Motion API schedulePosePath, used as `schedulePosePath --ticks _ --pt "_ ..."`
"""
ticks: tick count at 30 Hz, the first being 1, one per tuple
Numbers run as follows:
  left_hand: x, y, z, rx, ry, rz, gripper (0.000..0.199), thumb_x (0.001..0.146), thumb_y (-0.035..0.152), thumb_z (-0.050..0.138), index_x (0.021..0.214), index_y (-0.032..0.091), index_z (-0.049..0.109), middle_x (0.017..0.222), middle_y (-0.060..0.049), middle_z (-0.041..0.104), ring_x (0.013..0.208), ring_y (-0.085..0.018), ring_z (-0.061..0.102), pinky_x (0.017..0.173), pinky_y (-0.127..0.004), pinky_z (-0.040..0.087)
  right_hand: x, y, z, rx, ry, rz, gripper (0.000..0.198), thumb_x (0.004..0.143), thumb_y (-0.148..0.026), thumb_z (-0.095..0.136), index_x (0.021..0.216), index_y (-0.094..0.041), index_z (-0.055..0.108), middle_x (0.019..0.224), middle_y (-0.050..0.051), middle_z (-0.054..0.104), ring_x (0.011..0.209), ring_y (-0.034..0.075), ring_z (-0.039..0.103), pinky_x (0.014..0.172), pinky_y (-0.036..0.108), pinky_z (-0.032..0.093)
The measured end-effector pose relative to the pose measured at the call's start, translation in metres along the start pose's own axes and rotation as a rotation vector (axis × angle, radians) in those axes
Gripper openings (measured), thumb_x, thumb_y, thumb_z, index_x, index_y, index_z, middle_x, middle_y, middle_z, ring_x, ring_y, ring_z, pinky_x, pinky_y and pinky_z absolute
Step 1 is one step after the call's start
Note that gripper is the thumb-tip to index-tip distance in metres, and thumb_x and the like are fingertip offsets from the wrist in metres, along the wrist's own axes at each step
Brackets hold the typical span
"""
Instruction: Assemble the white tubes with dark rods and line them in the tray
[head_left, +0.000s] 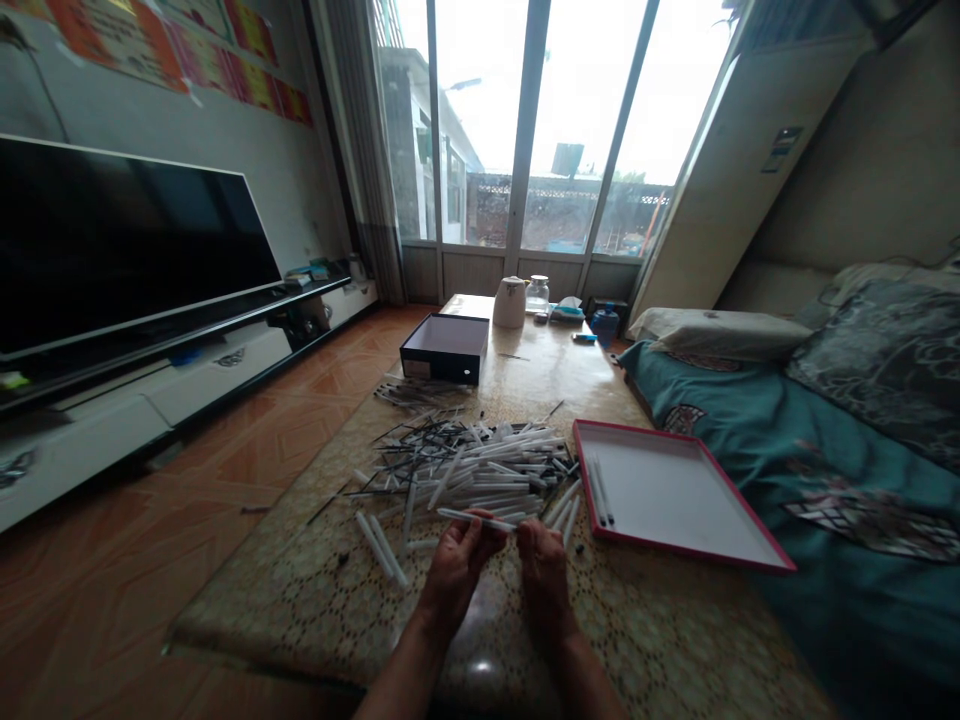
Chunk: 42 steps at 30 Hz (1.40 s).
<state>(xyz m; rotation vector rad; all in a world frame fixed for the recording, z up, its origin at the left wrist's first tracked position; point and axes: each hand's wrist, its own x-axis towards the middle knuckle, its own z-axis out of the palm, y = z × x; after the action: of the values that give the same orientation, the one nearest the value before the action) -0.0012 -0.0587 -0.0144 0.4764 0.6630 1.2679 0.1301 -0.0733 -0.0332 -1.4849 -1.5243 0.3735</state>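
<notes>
My left hand [456, 562] is closed around a slim white pen [459, 515], held nearly level just above the table. At the pen's right end, the fingers of my right hand [543, 568] are pinched together; any small part between them is hidden. Beyond both hands spreads a heap of white pen barrels [487, 478] mixed with thin dark refills [409, 440]. Loose barrels [379, 545] lie left of my left hand, and others [566, 515] lie beside my right. Small black pieces, perhaps caps [343, 560], rest on the table. Two pens [602, 492] lie inside a red-rimmed box lid [686, 490].
A dark blue box [441, 367] stands behind the heap on the patterned table [300, 610]. Farther back are a beige jug [510, 303], a glass jar [538, 294] and a tissue pack [567, 311]. A teal-covered seat [720, 400] borders the right side.
</notes>
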Motion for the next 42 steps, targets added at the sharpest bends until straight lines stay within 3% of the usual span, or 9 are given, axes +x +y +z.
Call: schedulePosePath --ticks 3,9,14,19,25,31,37,42 --pt "-0.0001 -0.0003 0.0 0.005 0.011 0.008 0.023 0.071 0.031 0.073 0.087 0.015 0.066 0.083 -0.006 0.073 0.077 -0.017 0.069 0.076 -0.028 0.053 -0.0002 0.0007 0.0009 0.007 0.011 -0.007 0.034 0.097 -0.041 0.03 0.085 -0.023 0.056 0.076 0.001 0.059 0.073 0.017 0.051 0.071 0.028 0.037" --pt "-0.0002 -0.0005 -0.0005 0.032 -0.014 0.012 0.021 0.073 0.031 0.072 0.086 0.016 0.066 0.081 -0.005 0.073 0.076 -0.016 0.068 0.076 -0.028 0.052 -0.0005 0.0029 0.0018 -0.026 0.017 -0.003 0.041 0.097 -0.04 0.027 0.068 -0.023 0.051 0.066 0.0 0.055 0.068 0.018 0.049 0.066 0.028 0.036" --pt "0.0007 -0.0002 -0.0012 0.006 0.014 0.018 0.023 0.07 0.032 0.074 0.086 0.017 0.067 0.083 -0.005 0.073 0.076 -0.017 0.068 0.076 -0.029 0.053 -0.0002 0.0007 0.0016 0.003 0.031 -0.016 0.031 0.096 -0.04 0.032 0.085 -0.024 0.056 0.077 0.001 0.06 0.074 0.018 0.052 0.07 0.027 0.038" --pt "-0.0006 -0.0006 0.0012 0.028 -0.015 0.012 0.023 0.07 0.031 0.075 0.084 0.015 0.066 0.076 -0.004 0.072 0.071 -0.015 0.067 0.072 -0.027 0.052 -0.0006 0.0003 0.0008 -0.03 0.022 -0.004 0.041 0.097 -0.041 0.027 0.068 -0.023 0.049 0.065 -0.001 0.054 0.067 0.017 0.049 0.065 0.028 0.036" --pt "-0.002 0.0015 0.0024 0.007 0.004 0.022 0.023 0.071 0.031 0.074 0.086 0.016 0.066 0.082 -0.005 0.073 0.076 -0.016 0.068 0.077 -0.028 0.052 -0.0002 -0.0026 -0.0014 0.004 0.0 -0.001 0.034 0.097 -0.041 0.029 0.084 -0.024 0.056 0.075 0.0 0.06 0.073 0.017 0.052 0.069 0.028 0.037" --pt "-0.0025 0.0014 0.0041 0.042 -0.003 0.009 0.025 0.068 0.031 0.076 0.084 0.015 0.065 0.079 -0.005 0.073 0.074 -0.017 0.068 0.074 -0.028 0.052 0.0 -0.0005 -0.0001 -0.023 0.007 0.002 0.041 0.097 -0.04 0.028 0.068 -0.023 0.05 0.065 0.0 0.056 0.067 0.017 0.05 0.066 0.027 0.036" --pt "-0.0021 0.0021 0.0035 0.019 -0.001 0.024 0.025 0.069 0.033 0.075 0.085 0.015 0.066 0.082 -0.005 0.073 0.076 -0.017 0.068 0.077 -0.029 0.052 0.0008 0.0 0.0014 -0.004 0.014 -0.015 0.039 0.097 -0.044 0.027 0.078 -0.023 0.055 0.07 0.0 0.058 0.068 0.017 0.051 0.066 0.027 0.036" --pt "-0.0025 0.0017 0.0039 0.04 -0.014 0.002 0.024 0.069 0.031 0.075 0.084 0.015 0.066 0.079 -0.005 0.073 0.074 -0.016 0.068 0.076 -0.029 0.051 -0.0005 0.0026 0.0025 -0.024 0.025 -0.025 0.043 0.098 -0.043 0.026 0.069 -0.023 0.05 0.065 0.0 0.055 0.065 0.016 0.05 0.064 0.027 0.036"
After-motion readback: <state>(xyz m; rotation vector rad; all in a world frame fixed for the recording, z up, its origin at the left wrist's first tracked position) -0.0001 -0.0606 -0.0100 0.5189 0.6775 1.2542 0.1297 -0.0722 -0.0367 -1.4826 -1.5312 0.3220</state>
